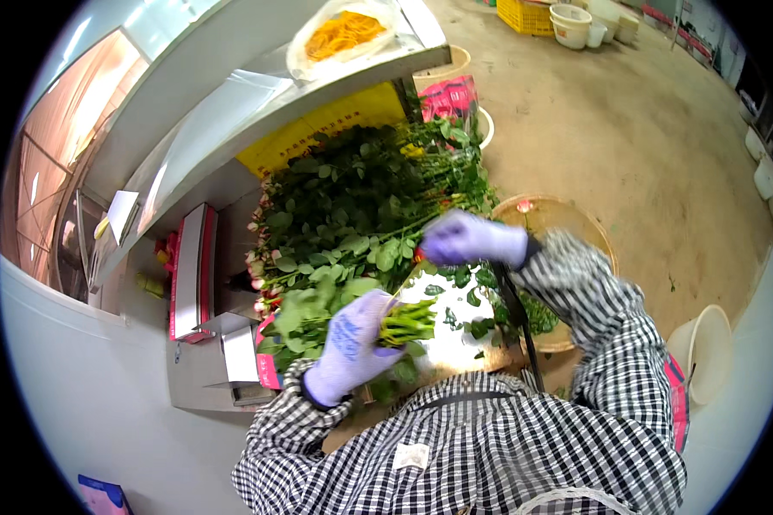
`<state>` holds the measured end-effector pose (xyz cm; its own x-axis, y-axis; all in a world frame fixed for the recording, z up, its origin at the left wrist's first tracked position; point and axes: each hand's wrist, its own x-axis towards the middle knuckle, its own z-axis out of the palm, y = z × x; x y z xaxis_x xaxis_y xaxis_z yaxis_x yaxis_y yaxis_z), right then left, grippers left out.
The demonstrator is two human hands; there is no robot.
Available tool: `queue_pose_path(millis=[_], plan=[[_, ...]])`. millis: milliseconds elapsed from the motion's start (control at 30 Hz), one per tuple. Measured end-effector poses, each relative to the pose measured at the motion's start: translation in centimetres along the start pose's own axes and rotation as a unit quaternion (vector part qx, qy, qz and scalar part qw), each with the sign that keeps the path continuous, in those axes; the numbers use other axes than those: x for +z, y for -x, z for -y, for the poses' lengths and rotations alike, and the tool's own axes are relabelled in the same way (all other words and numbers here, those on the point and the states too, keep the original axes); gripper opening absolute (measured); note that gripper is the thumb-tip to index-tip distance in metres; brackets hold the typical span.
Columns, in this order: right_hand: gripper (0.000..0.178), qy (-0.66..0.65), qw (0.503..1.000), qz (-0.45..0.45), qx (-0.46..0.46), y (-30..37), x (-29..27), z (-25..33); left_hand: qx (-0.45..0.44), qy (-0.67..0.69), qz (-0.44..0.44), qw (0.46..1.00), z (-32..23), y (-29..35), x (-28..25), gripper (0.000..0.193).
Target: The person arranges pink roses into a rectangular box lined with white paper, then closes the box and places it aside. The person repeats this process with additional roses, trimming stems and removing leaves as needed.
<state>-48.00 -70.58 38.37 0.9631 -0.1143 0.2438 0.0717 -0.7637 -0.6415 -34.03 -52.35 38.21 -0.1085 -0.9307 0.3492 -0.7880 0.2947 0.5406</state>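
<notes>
My left hand, in a lavender glove, is wrapped round a bunch of cut green stems. Their ends point right, and the bunch's leaves spread out to the left, where pink rose heads show. Above and to the right, my gloved right hand is curled closed and partly smeared by motion. A thin, pale yellowish strand seems to stretch between the two hands; its kind is unclear. A small red spot shows at the right fingertips. Beyond the hands lies a large pile of leafy roses, flower heads to the left.
Loose leaves lie on the white worktop. On the shelf above sits a bag of orange-yellow rubber bands. A round tub stands right of the worktop, a white bucket farther right. A black strap-like thing hangs beside the worktop.
</notes>
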Motion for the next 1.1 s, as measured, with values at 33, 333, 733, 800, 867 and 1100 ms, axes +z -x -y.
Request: queue_pose_path(millis=[33,333,733,800,867,1100], plan=[[0.024,-0.009,1.000,-0.009,0.020,1.7,1.4,-0.2,0.020,-0.016,-0.043,0.999,0.5,-0.3,-0.9,0.039],[0.023,0.013,0.995,0.073,-0.073,-2.4,-3.3,4.0,-0.021,-0.030,0.028,0.999,-0.2,1.5,1.1,0.047],[0.016,-0.021,0.980,-0.196,-0.041,8.0,1.5,3.6,-0.039,0.006,-0.002,0.999,0.1,0.0,0.3,0.035],[0.017,-0.103,0.949,-0.292,-0.055,7.5,4.8,1.0,-0.082,0.030,0.010,0.996,-0.6,-0.7,0.4,0.034],[0.015,-0.214,0.926,-0.311,-0.033,6.4,6.1,-0.7,-0.067,0.051,0.044,0.995,-0.7,-2.0,1.5,0.035],[0.023,-0.356,0.694,-0.608,0.149,16.8,3.0,-7.1,-0.074,0.056,0.187,0.978,1.1,-9.8,10.6,0.073]])
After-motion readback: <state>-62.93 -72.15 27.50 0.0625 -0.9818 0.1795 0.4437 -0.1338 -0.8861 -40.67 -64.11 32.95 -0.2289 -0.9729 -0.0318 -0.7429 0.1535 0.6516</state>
